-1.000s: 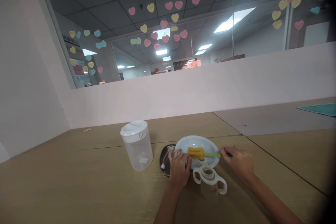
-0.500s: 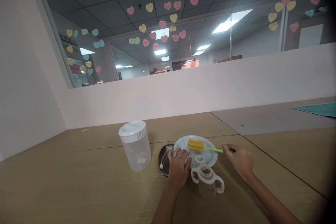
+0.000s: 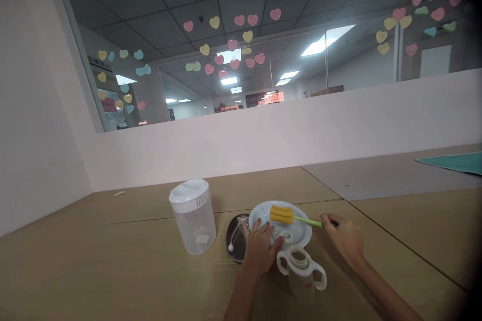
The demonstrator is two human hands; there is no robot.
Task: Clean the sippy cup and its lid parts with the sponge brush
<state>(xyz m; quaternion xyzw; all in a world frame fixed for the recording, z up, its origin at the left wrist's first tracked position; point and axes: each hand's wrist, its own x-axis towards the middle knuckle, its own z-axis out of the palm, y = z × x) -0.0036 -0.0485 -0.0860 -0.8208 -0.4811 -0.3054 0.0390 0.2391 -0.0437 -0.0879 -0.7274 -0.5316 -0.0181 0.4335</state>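
My right hand (image 3: 345, 239) is closed around the green handle of a bottle brush (image 3: 308, 221). The brush's yellow sponge head (image 3: 281, 214) is over the white plate (image 3: 303, 226). My left hand (image 3: 259, 250) is at the plate's left side with its fingers spread, and its thumb points toward a white ring-shaped cap (image 3: 286, 237). Under the left fingers, part of the plate is hidden. Just in front of the plate stands an uncapped clear baby bottle (image 3: 301, 278) with two white handles. A straw with a white weighted end (image 3: 231, 247) lies in a dark round tray (image 3: 228, 237).
A clear plastic jug (image 3: 194, 228) with a white lid stands left of the tray. The table (image 3: 131, 266) has seams across it. A teal cloth (image 3: 455, 161) lies at the far right, and a white wall (image 3: 233, 148) with a window runs behind.
My left hand's fingers have spread further apart, and its thumb has moved out to the right. The right hand keeps hold of the brush. The whole view has shifted slightly.
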